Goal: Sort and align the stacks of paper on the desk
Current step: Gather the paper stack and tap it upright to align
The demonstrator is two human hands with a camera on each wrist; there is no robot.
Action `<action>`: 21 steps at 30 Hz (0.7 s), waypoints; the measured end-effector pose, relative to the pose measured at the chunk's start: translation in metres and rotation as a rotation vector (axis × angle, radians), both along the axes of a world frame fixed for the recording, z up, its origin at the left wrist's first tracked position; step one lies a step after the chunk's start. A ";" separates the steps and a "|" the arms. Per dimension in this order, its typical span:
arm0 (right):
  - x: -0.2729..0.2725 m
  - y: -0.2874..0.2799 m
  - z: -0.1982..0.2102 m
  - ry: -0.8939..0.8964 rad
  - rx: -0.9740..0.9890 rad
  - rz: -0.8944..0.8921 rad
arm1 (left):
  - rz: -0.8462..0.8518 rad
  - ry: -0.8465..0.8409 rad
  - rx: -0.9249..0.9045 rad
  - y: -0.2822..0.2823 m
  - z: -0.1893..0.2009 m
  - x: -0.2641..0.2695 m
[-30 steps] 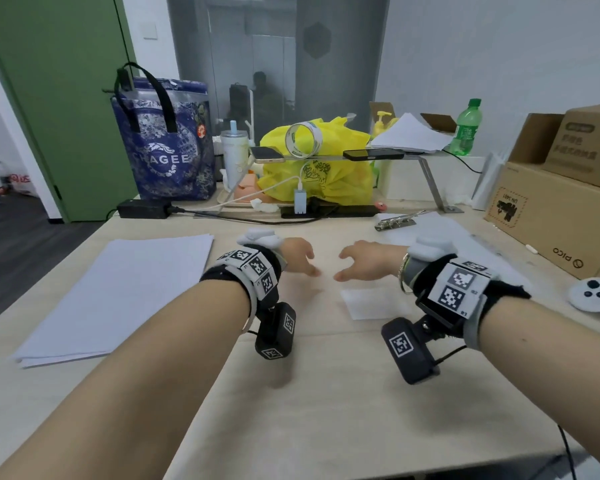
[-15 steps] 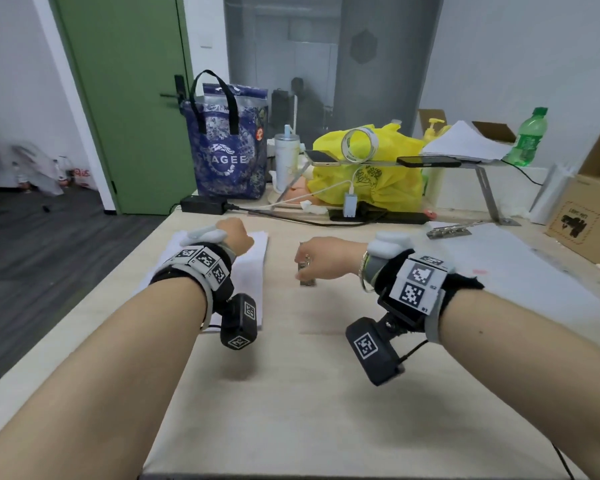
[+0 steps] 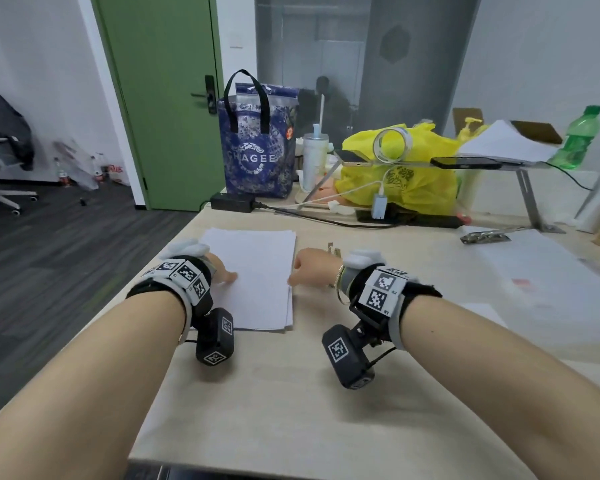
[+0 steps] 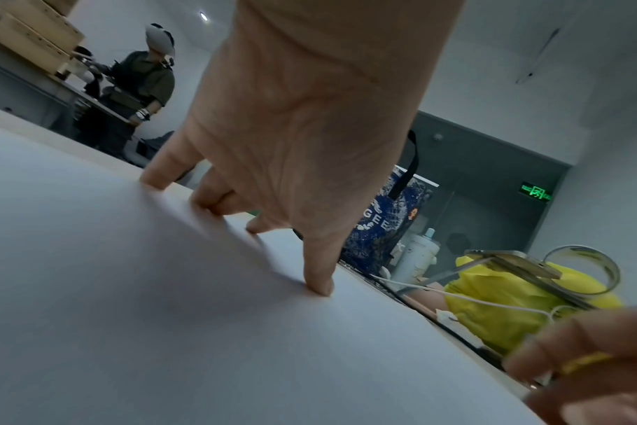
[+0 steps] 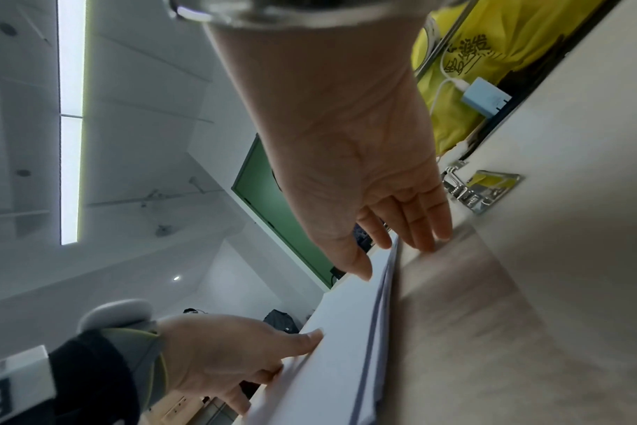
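Two hands frame a stack of paper [image 3: 253, 278] on a desk [image 3: 291, 393].

The left hand [image 3: 222, 270] rests spread fingertips on the stack's left side, gripping nothing. The stack lies between the hands. The right hand [image 3: 312, 268] sets straight, relaxed fingers against the right edge, holding nothing. The sheets look thin, floppy and likely to slide; best squeezed at both long edges.

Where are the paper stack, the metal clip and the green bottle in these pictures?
paper stack [image 3: 257, 271], head view, on the bare white top sheet between the two hands.
metal clip [image 5: 480, 188], right wrist view, on its shiny flat body lying on the desk.
green bottle [image 3: 581, 142], head view, on the middle of its body.
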State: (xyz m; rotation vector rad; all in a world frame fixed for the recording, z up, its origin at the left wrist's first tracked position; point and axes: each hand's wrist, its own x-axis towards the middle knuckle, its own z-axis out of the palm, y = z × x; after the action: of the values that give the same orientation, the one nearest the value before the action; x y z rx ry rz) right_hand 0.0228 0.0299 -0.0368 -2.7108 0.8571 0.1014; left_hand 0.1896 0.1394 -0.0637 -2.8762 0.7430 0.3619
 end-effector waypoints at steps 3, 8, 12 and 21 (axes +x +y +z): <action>0.001 -0.003 -0.003 -0.026 0.077 -0.003 | -0.034 0.007 0.016 0.000 0.006 -0.014; 0.003 -0.007 -0.001 -0.096 0.180 -0.047 | -0.076 -0.016 0.007 -0.009 -0.004 -0.026; 0.006 -0.011 -0.001 -0.140 0.228 -0.102 | -0.108 -0.001 0.035 -0.011 0.000 -0.030; 0.009 -0.012 0.000 -0.189 0.049 -0.080 | -0.151 0.001 0.060 -0.019 0.001 -0.043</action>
State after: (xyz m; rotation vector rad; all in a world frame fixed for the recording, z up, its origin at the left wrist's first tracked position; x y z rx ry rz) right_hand 0.0322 0.0179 -0.0365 -2.5863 0.8919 -0.1468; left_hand 0.1462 0.1201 -0.0628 -2.7433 0.9262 0.3590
